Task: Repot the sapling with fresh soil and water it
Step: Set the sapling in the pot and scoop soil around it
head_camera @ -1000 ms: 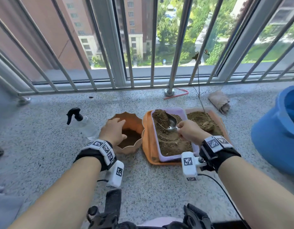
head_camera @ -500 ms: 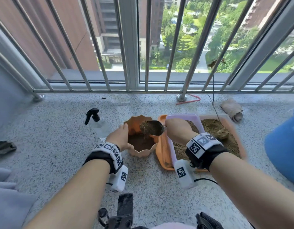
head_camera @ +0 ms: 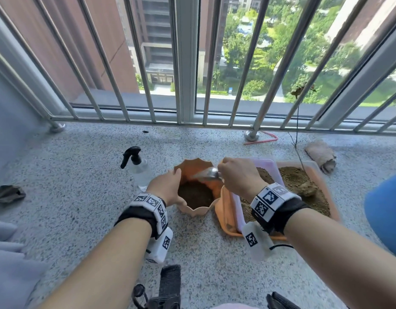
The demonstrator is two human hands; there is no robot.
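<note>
An orange scalloped pot (head_camera: 193, 167) stands on the balcony floor with dark soil (head_camera: 195, 195) inside. My left hand (head_camera: 168, 188) grips its left rim. My right hand (head_camera: 239, 177) holds a metal spoon (head_camera: 208, 173) tilted over the pot. To the right, a lilac tub (head_camera: 271, 166) of soil sits in an orange tray (head_camera: 226, 217). A thin bare sapling (head_camera: 298, 139) stands in the loose soil at the tray's right end. A spray bottle (head_camera: 138, 167) with a black trigger stands left of the pot.
Metal railing bars (head_camera: 262, 103) close the far side. A rolled cloth (head_camera: 320, 156) lies right of the sapling. A blue bucket (head_camera: 386, 210) fills the right edge. A dark rag (head_camera: 7, 194) lies at far left, and a red wire (head_camera: 261, 141) near a railing post.
My right hand scooped soil from the lilac tub, carried the spoon left over the pot and tipped it. My left hand stayed on the pot's rim.
</note>
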